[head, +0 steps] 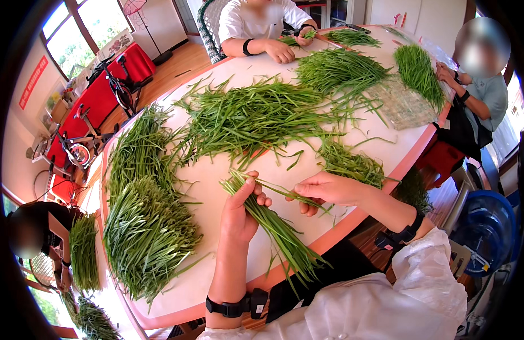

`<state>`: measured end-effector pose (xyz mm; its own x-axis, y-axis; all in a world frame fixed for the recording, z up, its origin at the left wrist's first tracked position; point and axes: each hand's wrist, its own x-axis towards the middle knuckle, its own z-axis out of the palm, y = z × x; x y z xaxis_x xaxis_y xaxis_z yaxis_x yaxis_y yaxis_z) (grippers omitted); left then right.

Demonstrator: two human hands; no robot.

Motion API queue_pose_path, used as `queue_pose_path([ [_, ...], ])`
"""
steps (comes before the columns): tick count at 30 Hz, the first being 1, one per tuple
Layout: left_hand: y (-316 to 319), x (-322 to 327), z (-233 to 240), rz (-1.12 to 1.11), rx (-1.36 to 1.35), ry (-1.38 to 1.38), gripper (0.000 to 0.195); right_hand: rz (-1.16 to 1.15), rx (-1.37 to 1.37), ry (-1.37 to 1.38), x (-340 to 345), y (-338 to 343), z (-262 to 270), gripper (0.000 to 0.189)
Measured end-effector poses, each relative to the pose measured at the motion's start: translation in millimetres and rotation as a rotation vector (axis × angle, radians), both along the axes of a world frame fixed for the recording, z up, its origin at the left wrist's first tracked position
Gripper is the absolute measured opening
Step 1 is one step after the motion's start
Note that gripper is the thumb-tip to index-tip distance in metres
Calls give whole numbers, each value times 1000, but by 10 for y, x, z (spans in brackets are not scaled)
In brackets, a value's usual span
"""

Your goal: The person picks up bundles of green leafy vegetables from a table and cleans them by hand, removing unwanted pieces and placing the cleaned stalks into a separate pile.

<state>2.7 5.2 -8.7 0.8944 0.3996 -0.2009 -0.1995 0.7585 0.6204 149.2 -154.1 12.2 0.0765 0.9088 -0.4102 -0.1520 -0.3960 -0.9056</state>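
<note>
My left hand (242, 208) is closed around a bunch of long green leafy stalks, like garlic chives (276, 231), with the pale ends up by the thumb and the leaf tips slanting down to the right over the table's edge. Beside it, my right hand (315, 193) pinches a few thin stalks between thumb and fingers, and these stretch across to the top of the bunch. Just beyond the right hand lies a small loose heap of greens (351, 163). A large loose pile (253, 112) spreads over the middle of the table. Black straps circle both of my forearms.
Neatly stacked greens (149, 238) lie at the left of the pale table (245, 272). More piles (340, 70) lie towards the far side, near a seated person (262, 29). Another person (485, 93) sits at the right; a third is at the lower left. A blue tub (482, 233) stands off the table's right side.
</note>
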Motion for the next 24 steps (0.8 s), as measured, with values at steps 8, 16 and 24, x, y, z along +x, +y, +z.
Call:
queue_pose_path([
  [8, -11, 5, 13, 5, 28, -15, 23, -31, 62, 69, 13, -188, -81, 31],
  [16, -20, 16, 19, 6, 16, 28, 23, -96, 134, -16, -52, -196, -97, 29],
  [24, -50, 28, -1, -37, 44, 60, 25, -149, 174, -112, -105, -11, -105, 24],
])
